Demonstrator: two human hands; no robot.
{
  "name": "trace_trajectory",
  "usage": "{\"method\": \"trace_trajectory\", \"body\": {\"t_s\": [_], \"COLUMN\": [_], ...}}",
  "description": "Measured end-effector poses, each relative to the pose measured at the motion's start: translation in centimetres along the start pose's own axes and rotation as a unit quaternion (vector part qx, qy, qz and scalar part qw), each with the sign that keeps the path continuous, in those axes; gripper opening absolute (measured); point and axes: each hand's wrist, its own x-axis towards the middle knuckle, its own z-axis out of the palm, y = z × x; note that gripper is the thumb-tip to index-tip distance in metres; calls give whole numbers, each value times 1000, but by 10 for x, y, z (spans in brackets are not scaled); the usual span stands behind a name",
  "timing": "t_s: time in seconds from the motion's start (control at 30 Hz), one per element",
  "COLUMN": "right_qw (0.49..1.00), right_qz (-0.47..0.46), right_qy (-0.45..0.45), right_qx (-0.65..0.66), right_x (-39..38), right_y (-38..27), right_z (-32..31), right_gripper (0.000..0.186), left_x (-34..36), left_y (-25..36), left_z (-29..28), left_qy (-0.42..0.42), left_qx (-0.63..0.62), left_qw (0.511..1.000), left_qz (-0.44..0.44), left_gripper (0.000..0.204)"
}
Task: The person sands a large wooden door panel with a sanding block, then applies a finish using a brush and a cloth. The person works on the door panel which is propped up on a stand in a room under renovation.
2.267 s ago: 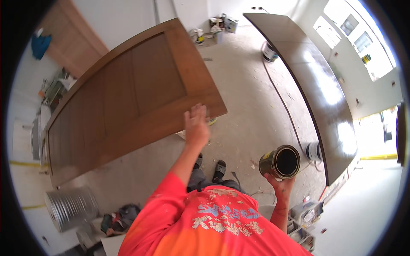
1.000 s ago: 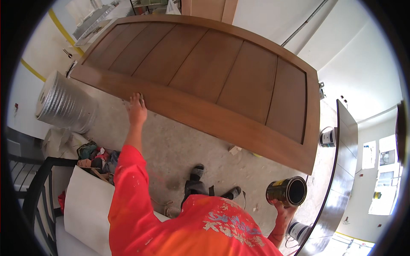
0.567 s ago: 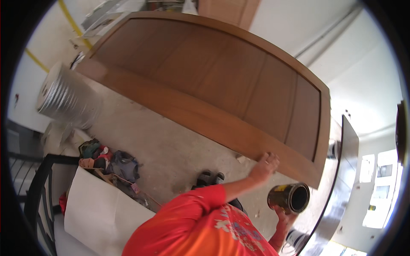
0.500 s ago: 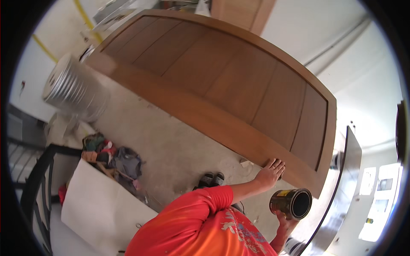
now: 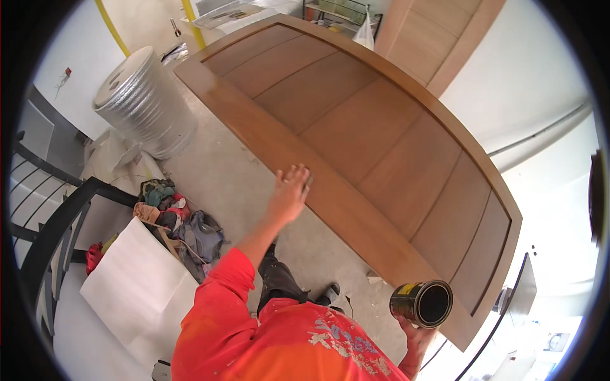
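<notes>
A large brown wooden door (image 5: 381,149) with grooved panels and a raised frame lies flat across the view. Against its near frame board, my left hand (image 5: 291,193) presses with its fingers close together. A small dark bit shows at the edge of those fingers, too little of it to name. My right hand (image 5: 416,334) grips an open metal can (image 5: 406,303) from below, beside the door's near right corner. The can is tilted, its dark mouth facing right, with a yellow patch on its side; how full it is I cannot see.
A silvery wrapped drum (image 5: 149,108) stands at the left, above a heap of clothes and bags (image 5: 197,232). Nearer are a black railing (image 5: 60,228) and a white sheet (image 5: 136,286). A dark-edged panel (image 5: 518,295) stands at the right; another door (image 5: 438,38) is at the back.
My left hand has slid left and away from me along the door's near frame board, farther from the can. The right hand still holds the can. The whole view has shifted.
</notes>
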Motion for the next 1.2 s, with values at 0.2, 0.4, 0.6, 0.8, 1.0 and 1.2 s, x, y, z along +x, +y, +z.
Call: {"method": "trace_trajectory", "body": {"t_s": [0.2,0.4,0.6,0.8,1.0,1.2], "right_qw": [1000,999,997,997,998,999], "right_qz": [-9,-11,11,-5,7,24], "right_qy": [-20,-48,-73,-72,-69,-27], "right_qx": [15,-1,-13,-3,11,0], "right_x": [49,89,114,152,178,184], "right_y": [-30,-65,-115,-137,-168,-187], "right_z": [143,285,386,452,513,597], "right_gripper": [87,96,104,97,92,91], "left_x": [83,165,227,271,318,367], "left_y": [-215,-403,-514,-609,-712,-818], "left_z": [-41,-73,-104,-109,-134,-152], "left_qy": [27,31,17,34,44,28], "left_qx": [11,12,16,43,49,14], "left_qw": [997,995,989,978,975,979], "left_qz": [-73,-97,-148,-201,-214,-200], "left_gripper": [52,52,54,54,53,54]}}
